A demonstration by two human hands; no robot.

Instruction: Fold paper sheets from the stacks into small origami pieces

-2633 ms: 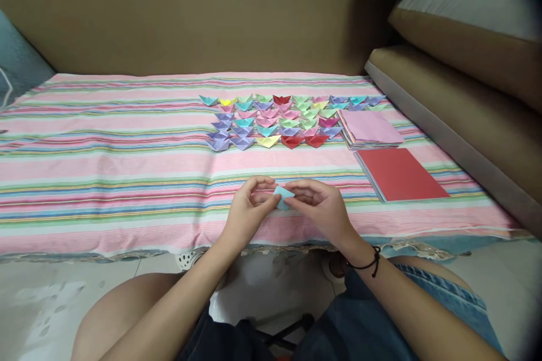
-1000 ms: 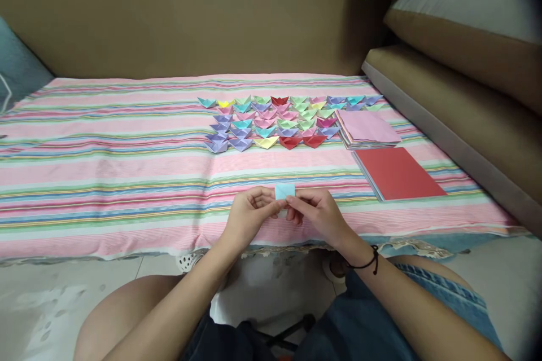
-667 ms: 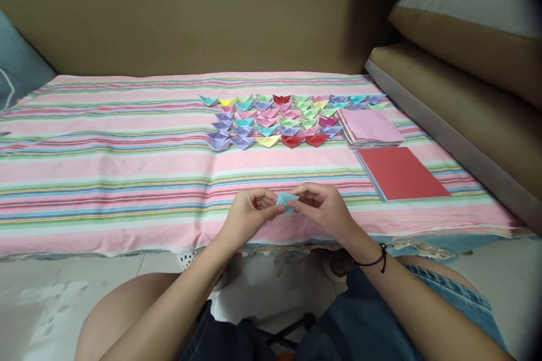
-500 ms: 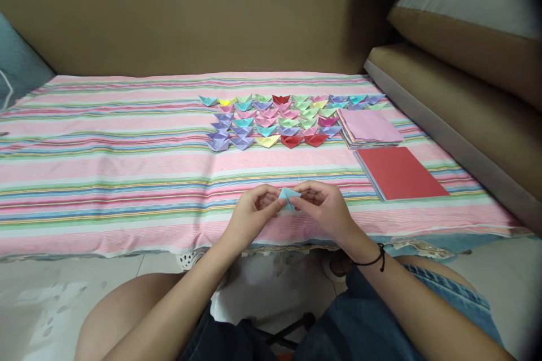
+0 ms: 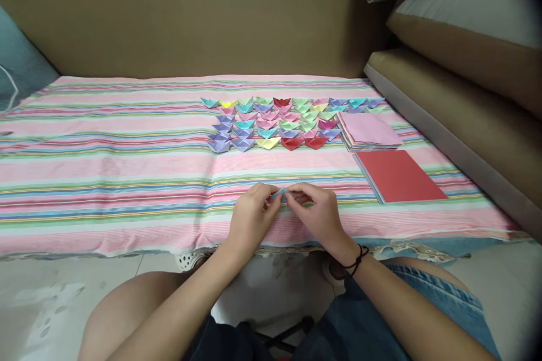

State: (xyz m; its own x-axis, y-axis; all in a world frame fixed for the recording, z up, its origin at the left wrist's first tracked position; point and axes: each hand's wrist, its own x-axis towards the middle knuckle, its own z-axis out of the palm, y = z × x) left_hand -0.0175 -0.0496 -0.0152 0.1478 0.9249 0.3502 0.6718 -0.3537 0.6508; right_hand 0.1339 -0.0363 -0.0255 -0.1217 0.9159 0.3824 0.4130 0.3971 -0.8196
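Between my two hands is a small folded piece of light blue paper (image 5: 281, 192), mostly hidden by the fingers. My left hand (image 5: 256, 211) pinches its left side between thumb and fingers. The right side is pinched by my right hand (image 5: 317, 208), which has a dark cord bracelet at the wrist. Both hands are just above the near part of the striped cloth (image 5: 127, 166). Beyond them, several folded paper boats (image 5: 267, 143) stand in rows, in purple, red, yellow, green, pink and blue.
To the right lie a stack of pink-topped paper squares (image 5: 372, 128) and, nearer, a stack of red-topped paper (image 5: 402, 176). A brown sofa back (image 5: 190, 17) rises behind the cloth. Cushions (image 5: 470, 28) are piled along the right side.
The blue paper showed a flat diamond-shaped face earlier; now it is tilted and narrow between my fingertips. My hands have turned inward and drawn closer together.
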